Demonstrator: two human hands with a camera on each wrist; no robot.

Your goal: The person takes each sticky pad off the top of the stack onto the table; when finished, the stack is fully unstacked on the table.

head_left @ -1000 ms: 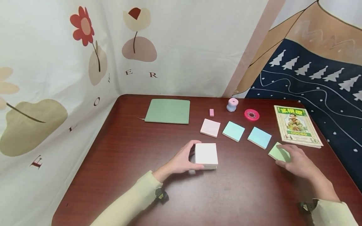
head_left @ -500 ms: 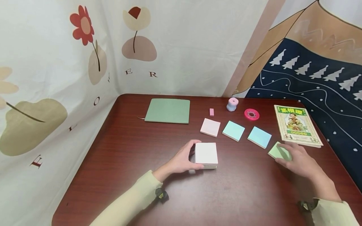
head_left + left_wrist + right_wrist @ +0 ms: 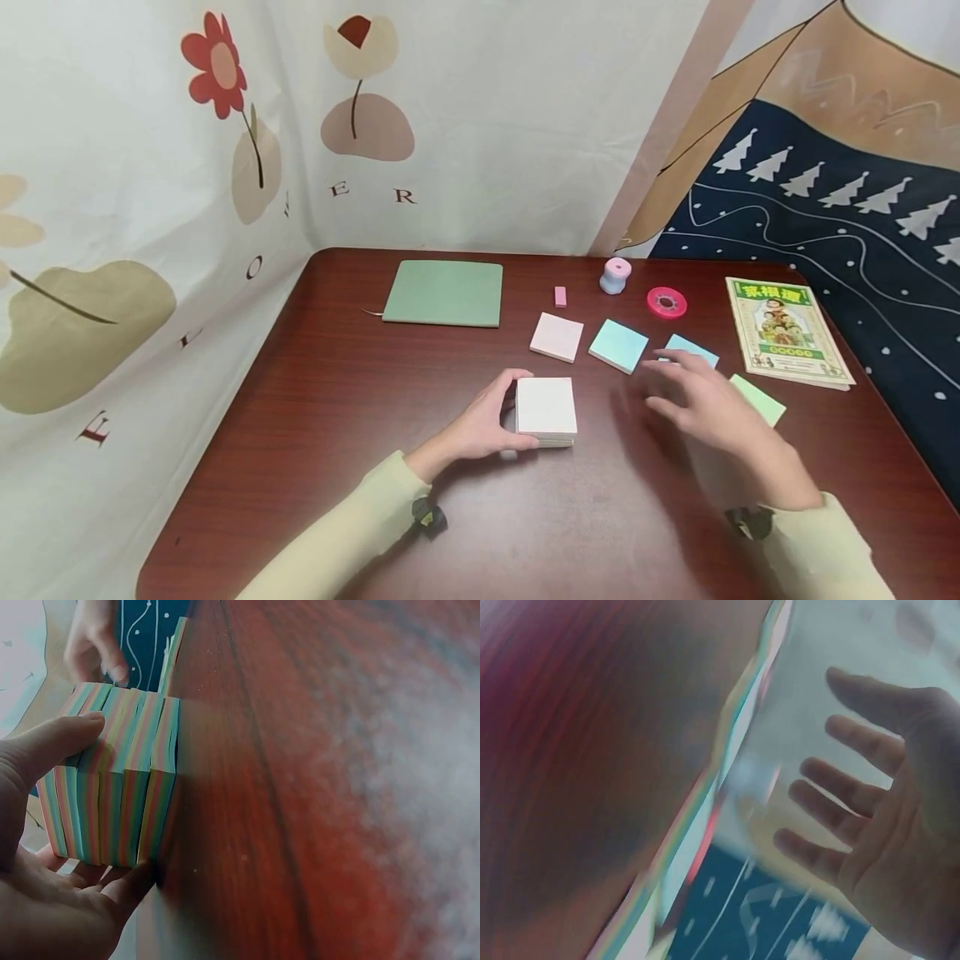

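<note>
green notebook (image 3: pixel 444 292): far left on the table (image 3: pixel 315 417), flat, closed.
left hand (image 3: pixel 480 427): grips the left edge of the white note stack (image 3: pixel 546 411), thumb on the far side, fingers curled under the near side.
white note stack: table centre, in front of the pad row. Head view shows only a plain white top; left wrist view shows its side as striped multicolour layers (image 3: pixel 112 780), thumb (image 3: pixel 56 739) pressed on it.
pink eraser (image 3: pixel 560 296): small, behind the pink pad.
pink pad (image 3: pixel 557 337): first of 4 pads in a row.
pink-topped sharpener (image 3: pixel 615 276): upright, near the back edge.
teal pad (image 3: pixel 618 346): 2nd in row.
red tape roll (image 3: pixel 667 302): flat, right of the sharpener.
blue pad (image 3: pixel 693 350): 3rd, partly hidden by the right hand in head view.
right hand (image 3: pixel 693 402): blurred, above the table between stack and green pad, holding nothing. Right wrist view shows fingers (image 3: pixel 855 795) spread and straight, palm bare.
green pad (image 3: pixel 759 399): 4th, just right of the right hand, not touched.
illustrated book (image 3: pixel 783 331): far right, flat.
</note>
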